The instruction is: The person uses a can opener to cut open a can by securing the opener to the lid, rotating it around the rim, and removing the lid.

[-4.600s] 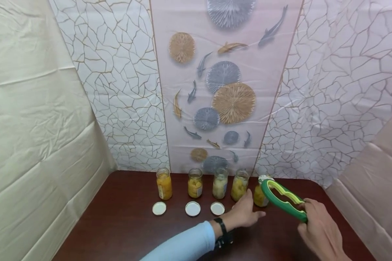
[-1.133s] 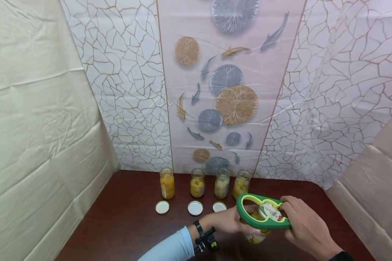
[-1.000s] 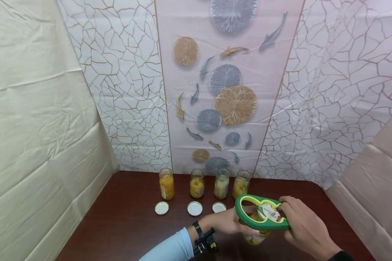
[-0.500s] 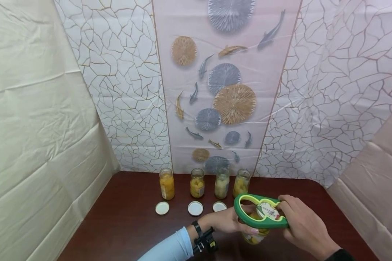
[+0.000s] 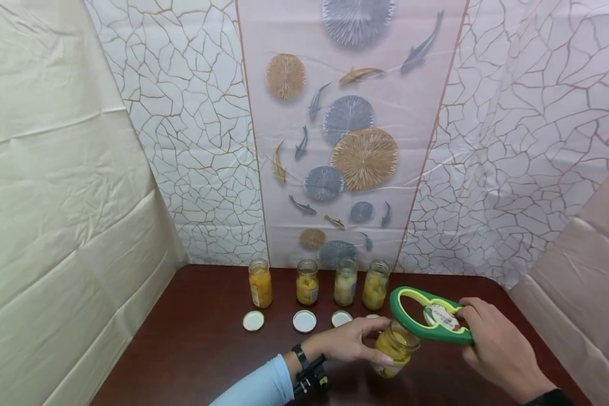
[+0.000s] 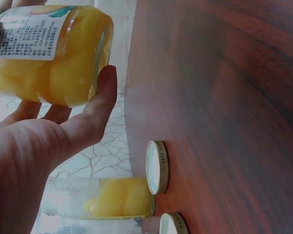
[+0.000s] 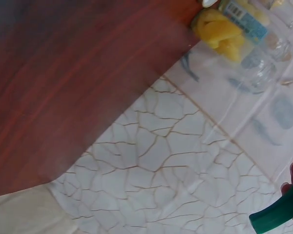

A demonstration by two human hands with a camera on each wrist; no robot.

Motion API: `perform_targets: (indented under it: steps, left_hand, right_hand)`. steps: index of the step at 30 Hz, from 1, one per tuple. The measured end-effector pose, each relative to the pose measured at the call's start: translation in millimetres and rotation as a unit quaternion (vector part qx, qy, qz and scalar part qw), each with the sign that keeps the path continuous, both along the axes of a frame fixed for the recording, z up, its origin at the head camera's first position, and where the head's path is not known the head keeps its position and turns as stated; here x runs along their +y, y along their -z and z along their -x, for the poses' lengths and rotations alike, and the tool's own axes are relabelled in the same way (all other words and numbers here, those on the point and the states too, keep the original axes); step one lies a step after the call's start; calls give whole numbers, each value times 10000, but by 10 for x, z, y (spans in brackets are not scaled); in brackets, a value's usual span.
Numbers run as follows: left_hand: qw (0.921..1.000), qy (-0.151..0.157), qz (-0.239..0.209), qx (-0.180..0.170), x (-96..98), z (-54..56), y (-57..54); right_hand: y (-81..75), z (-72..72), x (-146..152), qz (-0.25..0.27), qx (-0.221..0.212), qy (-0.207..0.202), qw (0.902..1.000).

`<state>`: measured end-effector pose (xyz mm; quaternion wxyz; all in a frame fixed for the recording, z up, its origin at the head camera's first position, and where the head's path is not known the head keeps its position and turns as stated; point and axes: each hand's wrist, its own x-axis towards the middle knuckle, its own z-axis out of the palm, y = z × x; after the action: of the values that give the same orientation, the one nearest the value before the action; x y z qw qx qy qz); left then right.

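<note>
My left hand point(image 5: 342, 341) grips a glass jar point(image 5: 392, 355) of yellow fruit pieces, its thumb and fingers wrapped round the side. The jar's mouth is uncovered, and it tilts to the right. In the left wrist view the same jar point(image 6: 75, 61) shows a white printed label, held above the table. My right hand point(image 5: 504, 349) holds the handle end of a green jar opener point(image 5: 428, 334) with a yellow-green inner edge. Seated in the opener's notched loop is a printed lid point(image 5: 444, 317), just right of and above the jar's mouth. Only the opener's tip point(image 7: 276, 214) and some fingertips show in the right wrist view.
Several uncovered fruit jars stand in a row at the table's back, from an orange-filled jar point(image 5: 260, 287) to a yellow-filled jar point(image 5: 374, 290). Lids such as a white lid point(image 5: 304, 321) lie in front of them. Patterned cloth point(image 5: 208, 169) hangs behind the dark table point(image 5: 182, 349).
Earlier the left hand reached for the jar and brought it forward, and the opener was fitted over its lid. Now the opener has moved right, off the jar, carrying the lid.
</note>
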<state>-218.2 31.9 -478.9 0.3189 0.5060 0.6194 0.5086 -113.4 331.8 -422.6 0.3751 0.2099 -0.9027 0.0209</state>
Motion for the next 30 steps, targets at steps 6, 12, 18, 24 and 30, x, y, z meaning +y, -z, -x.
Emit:
perform_targets:
  steps: [6, 12, 18, 24, 30]
  left_hand:
    - [9997, -55, 16, -246, 15, -23, 39]
    - [9990, -402, -111, -188, 99, -39, 87]
    - [9913, -1306, -126, 43, 228, -65, 98]
    - [9708, -2361, 143, 391, 443, -55, 64]
    - [9528, -2917, 353, 765, 745, 92, 137]
  right_hand:
    - [61, -45, 101, 2, 48, 53, 10000]
    - [63, -72, 124, 51, 78, 99, 9999]
    - [86, -107, 141, 105, 105, 178, 9997]
    - [133, -161, 151, 123, 172, 173, 9996]
    - [151, -196, 161, 130, 252, 121, 9995]
